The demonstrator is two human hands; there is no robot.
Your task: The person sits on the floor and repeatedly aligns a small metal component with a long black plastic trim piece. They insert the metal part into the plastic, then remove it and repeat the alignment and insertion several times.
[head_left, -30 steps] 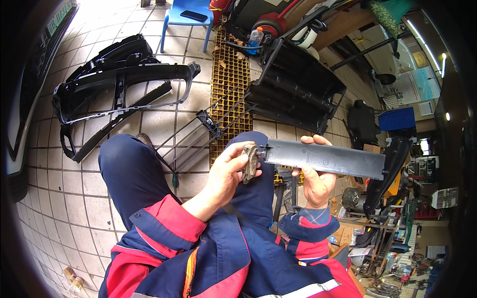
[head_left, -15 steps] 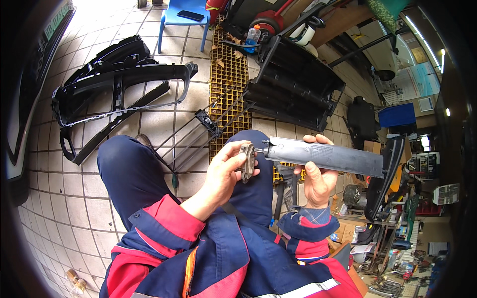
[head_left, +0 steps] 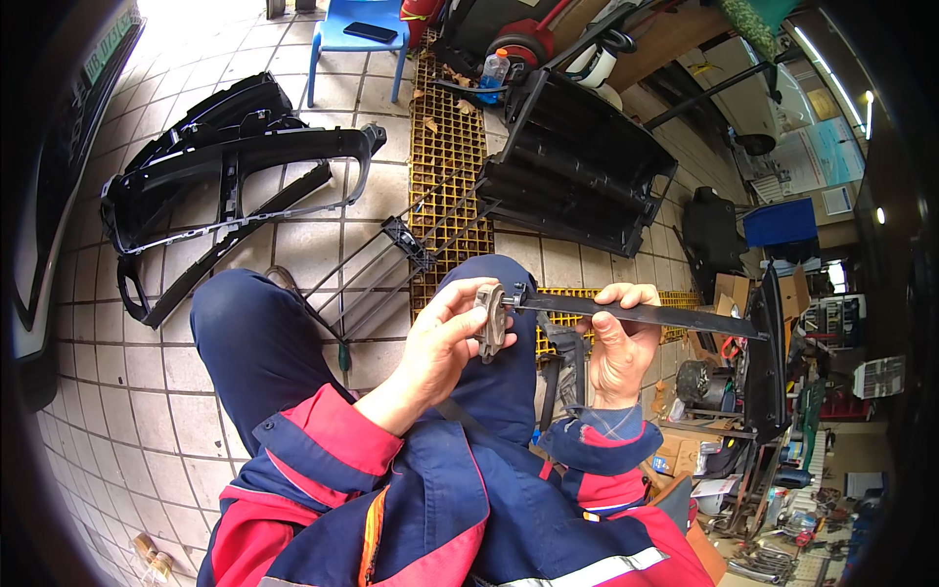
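Note:
My left hand (head_left: 430, 357) is closed around a small, dirty grey-brown part (head_left: 492, 315) with an uneven outline; its exact kind I cannot make out. A thin stub joins or touches it at the near end of a long black plastic slat (head_left: 562, 305). Fingers behind and thumb in front, my right hand (head_left: 618, 360) grips that slat about midway. Its narrow edge faces up, so it looks like a thin bar. At its far end a wider black panel (head_left: 771, 357) stands across it. Both hands are above my right knee.
Black plastic frames (head_left: 235, 176) lie on the tiled floor at left, beside a car's front. Ahead are a thin-rodded black frame (head_left: 377, 264), yellow floor grating (head_left: 445, 147) and a large black slatted panel (head_left: 577, 166). A blue stool (head_left: 337, 24) carries a phone. Cluttered shelves are at right.
The slat has turned about its length, from showing its broad grey face to showing a narrow edge. The end panel turned with it. My left hand has barely moved.

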